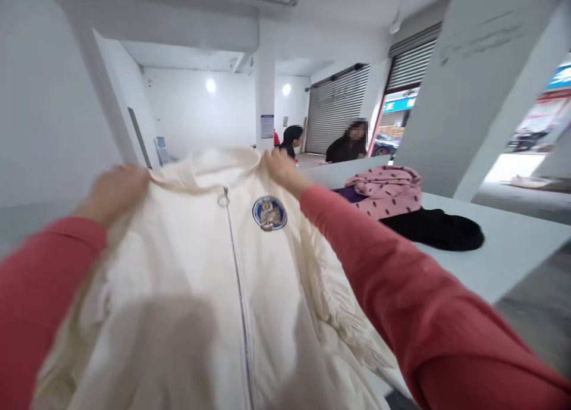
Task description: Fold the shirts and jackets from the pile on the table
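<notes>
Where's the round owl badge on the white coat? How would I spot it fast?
Find the white zip-up jacket held up by the left hand and right hand. Just beside the silver zipper, high on the chest, sits the round patch. It alone has a dark blue ring around a brown owl.

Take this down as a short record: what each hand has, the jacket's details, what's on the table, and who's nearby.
Left hand: holding the collar area of the cream zip-up jacket
Right hand: holding the jacket's opposite collar side
Jacket details: silver zipper, round owl patch
Table: pink dotted garment, black garment
Nearby: two seated-looking people in the background
</notes>
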{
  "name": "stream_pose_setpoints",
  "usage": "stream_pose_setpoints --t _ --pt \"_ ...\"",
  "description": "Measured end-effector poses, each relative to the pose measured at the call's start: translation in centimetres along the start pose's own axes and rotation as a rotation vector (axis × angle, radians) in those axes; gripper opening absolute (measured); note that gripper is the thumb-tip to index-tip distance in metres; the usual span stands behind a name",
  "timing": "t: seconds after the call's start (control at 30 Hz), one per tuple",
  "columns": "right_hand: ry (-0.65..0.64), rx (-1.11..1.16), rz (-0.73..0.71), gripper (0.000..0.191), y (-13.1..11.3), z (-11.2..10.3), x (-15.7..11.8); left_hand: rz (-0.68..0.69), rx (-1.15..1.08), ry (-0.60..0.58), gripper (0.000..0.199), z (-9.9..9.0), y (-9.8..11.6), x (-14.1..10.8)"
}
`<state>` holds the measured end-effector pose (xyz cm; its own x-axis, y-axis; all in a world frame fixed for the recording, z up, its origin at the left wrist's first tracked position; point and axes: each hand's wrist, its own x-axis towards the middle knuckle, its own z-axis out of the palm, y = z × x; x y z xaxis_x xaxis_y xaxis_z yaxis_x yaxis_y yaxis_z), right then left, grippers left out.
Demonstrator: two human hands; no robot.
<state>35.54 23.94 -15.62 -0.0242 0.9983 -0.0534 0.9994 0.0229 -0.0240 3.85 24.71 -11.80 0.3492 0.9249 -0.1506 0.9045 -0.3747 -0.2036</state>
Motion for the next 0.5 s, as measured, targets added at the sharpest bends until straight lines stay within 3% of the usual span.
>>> stream_pose_setpoints --t 0.13,0.17,0.23,0.37,0.5 --pt "-0.256 0.134 -0.127 0.037 -3.3 6.2 -5.3 0.133 -0.070 -0.224 0.041 5.7 6.8 -2.9" --pt "-0.306 0.160 -0.166 0.041 -3.7 7.6 -7.0 0.173 -0.157 -0.329 0.047 7.5 8.2 -4.2" --pt "-0.422 0.225 -0.215 0.047 -3.9 10.2 -10.3 0.137 -0.243 -0.486 0.051 10.8 10.0 -6.9" --pt "-0.512 0.336 -0.248 0.050 -2.8 14.6 -14.2 0.046 -0.309 -0.583 0.056 15.0 10.4 -10.0" --pt "-0.460 0.337 -0.273 0.049 -2.1 16.1 -14.4 0.033 -0.362 -0.580 0.059 15.9 9.9 -10.0"
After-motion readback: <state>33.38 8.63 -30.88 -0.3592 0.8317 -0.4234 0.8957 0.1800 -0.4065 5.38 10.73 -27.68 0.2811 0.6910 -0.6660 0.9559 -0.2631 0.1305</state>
